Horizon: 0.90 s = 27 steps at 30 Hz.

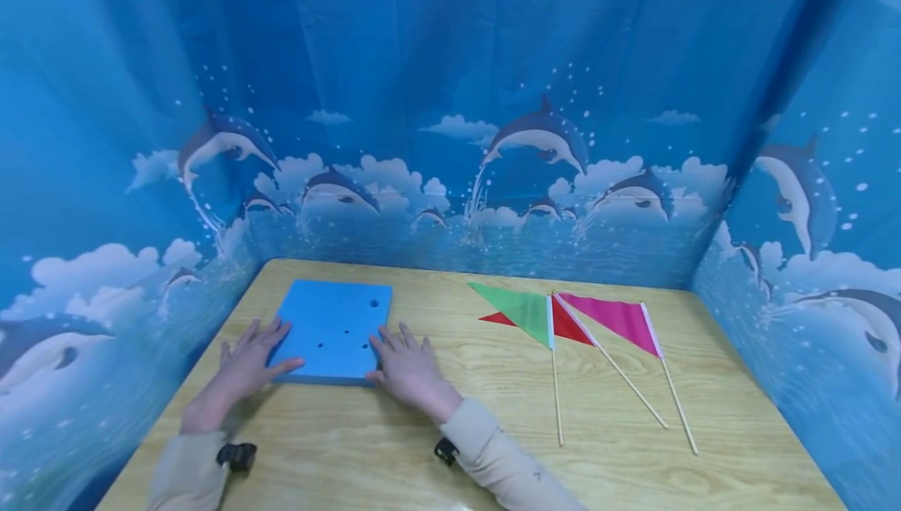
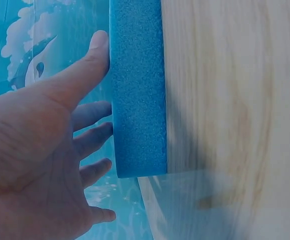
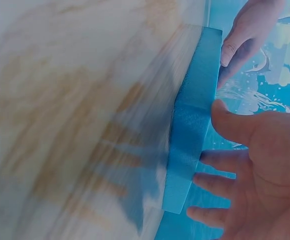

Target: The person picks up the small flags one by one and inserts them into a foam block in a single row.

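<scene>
A thick blue foam block (image 1: 317,315) with several round holes in its top lies flat on the left part of the wooden table. My left hand (image 1: 242,366) rests on its left edge, fingers spread and the thumb along the near edge. At the near right corner, my right hand (image 1: 411,370) touches the block with spread fingers. In the left wrist view, the foam block (image 2: 139,100) shows its side face, and the fingertips meet its top. The right wrist view has the thumb and fingers on the foam block (image 3: 192,120) too.
Right of the hands lie a green pennant flag (image 1: 524,314), a red pennant flag (image 1: 572,327) partly under it, and a pink pennant flag (image 1: 622,319), all on thin wooden sticks. A dolphin-print curtain (image 1: 450,104) borders the table (image 1: 464,456) at the back and sides.
</scene>
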Motion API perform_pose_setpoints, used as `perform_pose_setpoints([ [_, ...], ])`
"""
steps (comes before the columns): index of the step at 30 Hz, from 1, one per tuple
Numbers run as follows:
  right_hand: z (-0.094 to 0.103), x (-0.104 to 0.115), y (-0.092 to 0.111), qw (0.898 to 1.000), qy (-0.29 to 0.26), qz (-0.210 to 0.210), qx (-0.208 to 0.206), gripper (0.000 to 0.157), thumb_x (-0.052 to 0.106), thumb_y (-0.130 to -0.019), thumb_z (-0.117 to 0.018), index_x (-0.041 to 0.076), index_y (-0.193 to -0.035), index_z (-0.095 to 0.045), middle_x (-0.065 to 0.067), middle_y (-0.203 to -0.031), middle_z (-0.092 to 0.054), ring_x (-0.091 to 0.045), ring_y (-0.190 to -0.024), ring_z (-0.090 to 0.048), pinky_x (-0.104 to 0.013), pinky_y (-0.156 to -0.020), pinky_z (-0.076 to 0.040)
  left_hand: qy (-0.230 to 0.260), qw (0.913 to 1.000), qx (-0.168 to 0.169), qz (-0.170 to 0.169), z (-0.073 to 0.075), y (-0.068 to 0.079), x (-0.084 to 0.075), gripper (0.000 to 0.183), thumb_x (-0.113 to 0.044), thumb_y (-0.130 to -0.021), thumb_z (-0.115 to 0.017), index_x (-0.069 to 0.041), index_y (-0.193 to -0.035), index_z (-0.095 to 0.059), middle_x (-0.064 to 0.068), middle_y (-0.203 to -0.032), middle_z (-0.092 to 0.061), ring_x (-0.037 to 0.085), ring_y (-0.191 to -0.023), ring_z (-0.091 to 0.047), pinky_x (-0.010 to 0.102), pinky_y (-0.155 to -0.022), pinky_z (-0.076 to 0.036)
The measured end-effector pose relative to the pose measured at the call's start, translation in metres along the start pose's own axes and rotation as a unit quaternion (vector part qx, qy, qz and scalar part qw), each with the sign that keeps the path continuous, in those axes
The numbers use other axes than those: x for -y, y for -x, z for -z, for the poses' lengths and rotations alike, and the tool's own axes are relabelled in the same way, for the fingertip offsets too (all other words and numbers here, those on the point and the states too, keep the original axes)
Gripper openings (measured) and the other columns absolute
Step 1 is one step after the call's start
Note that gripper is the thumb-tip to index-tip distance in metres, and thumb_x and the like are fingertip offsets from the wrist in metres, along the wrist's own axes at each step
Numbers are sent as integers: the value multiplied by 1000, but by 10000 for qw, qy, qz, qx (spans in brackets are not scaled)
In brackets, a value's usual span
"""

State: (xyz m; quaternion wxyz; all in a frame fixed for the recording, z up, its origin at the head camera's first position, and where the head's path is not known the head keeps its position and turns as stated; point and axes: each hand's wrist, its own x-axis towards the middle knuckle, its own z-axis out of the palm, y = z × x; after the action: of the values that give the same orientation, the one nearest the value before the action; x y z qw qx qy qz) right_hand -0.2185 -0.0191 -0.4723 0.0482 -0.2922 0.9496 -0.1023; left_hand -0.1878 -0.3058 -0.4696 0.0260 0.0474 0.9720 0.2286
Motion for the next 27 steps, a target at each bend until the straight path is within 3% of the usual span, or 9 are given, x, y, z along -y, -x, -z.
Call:
perform_pose_setpoints([
  [19, 7, -33, 15, 9998, -80, -148, 130, 70, 51, -98, -59, 22, -158, -38, -1, -166, -29, -35, -154, -21, -67, -116, -27, -359, 9990, -39, -265, -17, -14, -29, 84, -54, -95, -64, 4, -151, -40, 31, -157, -31, 57, -146, -14, 86, -104, -5],
  [27, 14, -50, 28, 9993, -99, -293, 194, 70, 50, -98, -59, 23, -158, -37, 1, -166, -28, -34, -154, -20, -68, -117, -25, -491, 9974, -51, -531, -23, -22, -45, 82, -53, -94, -66, 2, -150, -44, 30, -156, -35, 57, -145, -18, 87, -104, -6],
])
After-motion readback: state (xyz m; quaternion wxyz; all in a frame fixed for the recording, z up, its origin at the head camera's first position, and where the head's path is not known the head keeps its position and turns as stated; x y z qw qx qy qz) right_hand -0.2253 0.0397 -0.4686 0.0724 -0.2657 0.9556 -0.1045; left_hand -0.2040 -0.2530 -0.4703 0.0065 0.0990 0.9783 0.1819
